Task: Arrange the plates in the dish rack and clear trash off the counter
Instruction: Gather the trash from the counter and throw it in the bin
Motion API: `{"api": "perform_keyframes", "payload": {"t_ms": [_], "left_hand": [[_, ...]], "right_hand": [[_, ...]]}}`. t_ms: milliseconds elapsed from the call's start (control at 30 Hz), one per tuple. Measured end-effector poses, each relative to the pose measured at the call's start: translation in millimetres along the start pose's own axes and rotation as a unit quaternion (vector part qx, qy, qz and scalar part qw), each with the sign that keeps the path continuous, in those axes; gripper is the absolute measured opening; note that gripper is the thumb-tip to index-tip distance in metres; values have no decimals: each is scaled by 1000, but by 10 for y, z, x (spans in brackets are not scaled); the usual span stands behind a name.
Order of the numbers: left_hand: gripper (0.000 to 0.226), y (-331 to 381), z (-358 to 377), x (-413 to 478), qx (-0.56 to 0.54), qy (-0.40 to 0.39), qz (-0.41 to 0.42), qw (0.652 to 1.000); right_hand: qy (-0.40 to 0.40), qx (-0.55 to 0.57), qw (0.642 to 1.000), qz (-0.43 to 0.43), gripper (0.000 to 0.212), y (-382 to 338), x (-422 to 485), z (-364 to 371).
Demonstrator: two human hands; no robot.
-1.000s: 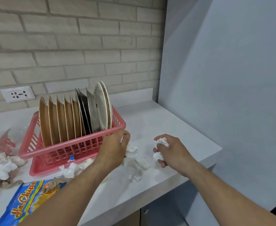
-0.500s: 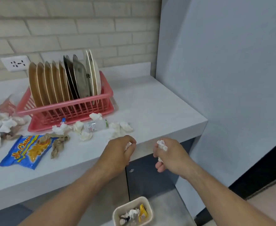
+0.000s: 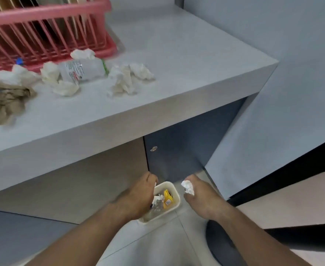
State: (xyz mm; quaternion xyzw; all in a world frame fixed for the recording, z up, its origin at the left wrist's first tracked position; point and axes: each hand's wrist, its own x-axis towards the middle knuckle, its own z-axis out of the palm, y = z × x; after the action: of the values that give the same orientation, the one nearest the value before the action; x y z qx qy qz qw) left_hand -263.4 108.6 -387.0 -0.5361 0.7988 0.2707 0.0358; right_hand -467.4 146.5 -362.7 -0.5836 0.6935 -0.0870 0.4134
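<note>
A: Both hands are low, below the tabletop edge and over the floor. We log the left hand [image 3: 138, 194] knuckles up, fingers curled in, over the near-left rim of the white bin [image 3: 167, 183].
B: Agreed. A sliver of white, a tissue scrap [image 3: 155, 183], shows at its fingertips. We read it as pinched there, with most of it hidden.
A: Right hand [image 3: 202, 197]: fingers curled round a tissue wad [image 3: 188, 187] that bulges out on the thumb side. The hand sits just right of the bin, not over it.
B: Between the two hands, down in the bin, we see a yellow wrapper [image 3: 167, 198] and pale scraps.
A: Up and left of both hands, well apart, the tabletop [image 3: 177, 64] carries crumpled tissues [image 3: 127, 77]. A clear plastic bottle [image 3: 83, 69] lies on its side among them, and brown crumpled paper [image 3: 8, 100] lies farthest left.
B: Beyond those is the pink dish rack [image 3: 42, 15], with plates [image 3: 76, 25] standing on edge inside. Only their lower parts show, so we can't count them.
</note>
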Motion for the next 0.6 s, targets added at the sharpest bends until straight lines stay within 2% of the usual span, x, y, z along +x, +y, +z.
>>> {"api": "perform_keyframes", "payload": {"t_ms": [67, 167, 367, 433, 500, 533, 600], "left_hand": [[27, -271, 426, 158, 13, -11, -16, 1000], [39, -674, 1111, 471, 4, -35, -28, 999], [57, -1281, 2456, 1220, 39, -63, -16, 997], [66, -1436, 2807, 1413, 41, -79, -36, 995], [70, -1562, 3032, 1539, 73, -59, -65, 993], [66, -1612, 3099, 1574, 94, -41, -72, 992], [44, -1666, 3129, 1592, 95, 2, -70, 993]], "right_hand": [[-2, 12, 1000, 17, 20, 308, 221, 402], [-6, 35, 999, 35, 19, 804, 563, 999], [-14, 9, 1000, 25, 18, 1674, 1117, 1919], [-22, 7, 999, 23, 19, 1878, 1243, 2114], [-32, 10, 999, 28, 20, 2030, 1362, 2243], [-36, 14, 999, 29, 23, 2094, 1428, 2296], [-33, 5, 999, 25, 30, 2149, 1610, 2370]]}}
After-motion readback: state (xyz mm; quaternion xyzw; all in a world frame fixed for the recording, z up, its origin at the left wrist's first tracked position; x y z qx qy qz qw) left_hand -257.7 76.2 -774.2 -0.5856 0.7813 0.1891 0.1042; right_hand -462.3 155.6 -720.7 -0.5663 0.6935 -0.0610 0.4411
